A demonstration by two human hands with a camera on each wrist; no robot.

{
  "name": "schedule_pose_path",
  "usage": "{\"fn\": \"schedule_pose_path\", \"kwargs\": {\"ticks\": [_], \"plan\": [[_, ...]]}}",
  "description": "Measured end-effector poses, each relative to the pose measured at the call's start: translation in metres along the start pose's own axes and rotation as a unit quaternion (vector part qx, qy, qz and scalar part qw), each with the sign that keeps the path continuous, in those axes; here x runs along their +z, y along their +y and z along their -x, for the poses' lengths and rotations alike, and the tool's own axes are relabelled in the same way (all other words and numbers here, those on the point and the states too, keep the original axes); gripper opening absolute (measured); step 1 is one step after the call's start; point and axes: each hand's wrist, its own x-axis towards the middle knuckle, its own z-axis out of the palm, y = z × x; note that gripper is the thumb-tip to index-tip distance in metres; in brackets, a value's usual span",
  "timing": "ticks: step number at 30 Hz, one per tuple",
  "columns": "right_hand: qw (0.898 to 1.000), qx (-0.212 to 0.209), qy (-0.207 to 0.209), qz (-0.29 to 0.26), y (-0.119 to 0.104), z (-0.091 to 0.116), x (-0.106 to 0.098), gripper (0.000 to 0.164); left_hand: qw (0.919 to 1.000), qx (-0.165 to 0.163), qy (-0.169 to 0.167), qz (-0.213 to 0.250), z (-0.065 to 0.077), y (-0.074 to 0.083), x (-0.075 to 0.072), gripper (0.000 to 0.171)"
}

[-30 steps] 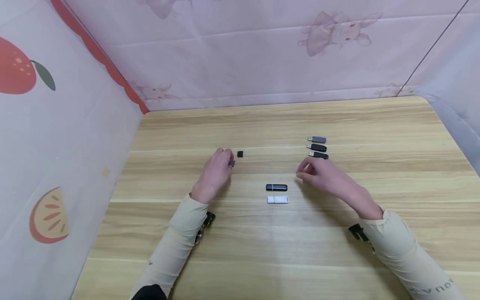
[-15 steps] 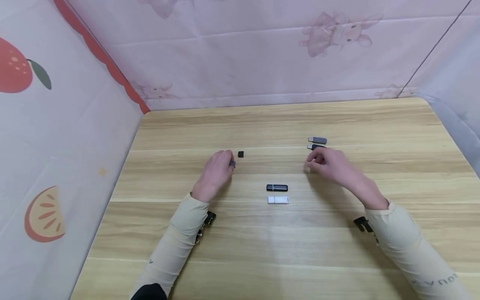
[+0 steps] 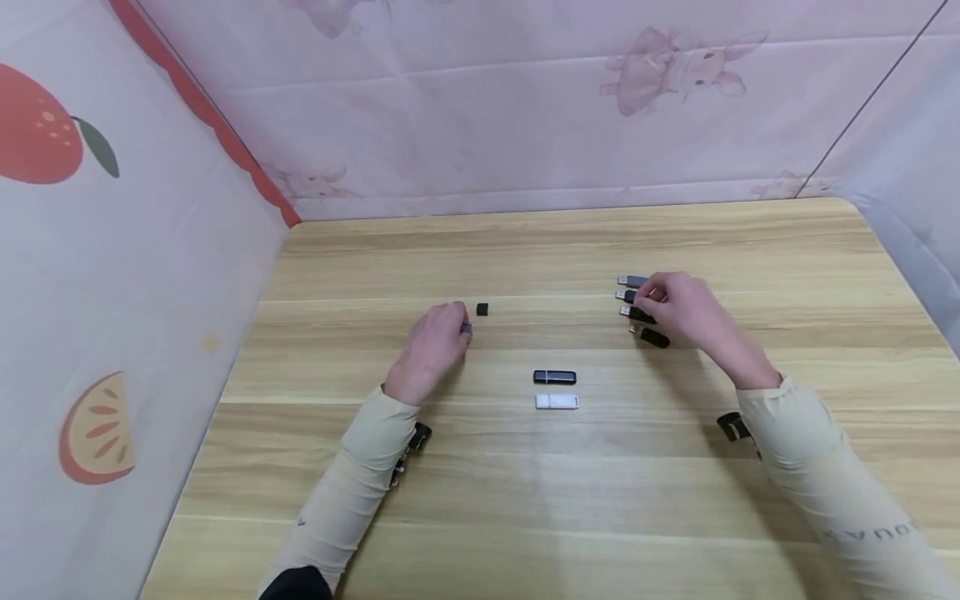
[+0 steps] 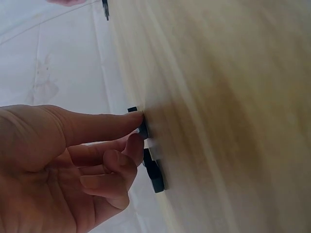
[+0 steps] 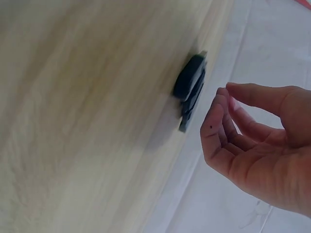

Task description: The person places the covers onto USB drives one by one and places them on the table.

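My left hand [image 3: 429, 350] pinches a small dark-grey USB drive cap [image 4: 143, 130] between thumb and fingers, at the table surface. Just beyond it lies a black cap [image 3: 482, 309]. More dark pieces [image 4: 154, 174] show below the fingers in the left wrist view. My right hand [image 3: 686, 308] hovers over a row of uncapped USB drives, its thumb and fingertips lightly together with nothing visible between them. In that row are a grey USB drive [image 3: 632, 281], partly hidden black ones, and a nearest black USB drive [image 3: 651, 337] lying slightly askew.
Two capped drives, a black USB drive [image 3: 555, 377] and a white USB drive [image 3: 557, 402], lie between the hands, nearer the person. The wooden table [image 3: 480, 517] meets a pink cloth wall [image 3: 480, 125] behind and a white one [image 3: 172, 275] on the left.
My right hand has moved away from the person and to the right, uncovering the nearest black drive and covering part of the farther ones. The left hand has barely moved.
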Motion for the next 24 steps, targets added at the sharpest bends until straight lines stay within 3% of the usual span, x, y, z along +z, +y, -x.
{"fn": "schedule_pose_path", "kwargs": {"ticks": [11, 24], "plan": [[0.999, 0.022, 0.024, -0.001, 0.011, -0.014, -0.006, 0.03, 1.0, 0.0, 0.002, -0.005, 0.0, 0.001, -0.002, 0.006], [1.0, 0.012, 0.004, 0.014, 0.02, -0.027, -0.009, 0.032, 0.9996, 0.002, 0.017, 0.022, 0.006, 0.006, -0.009, 0.013]]}}
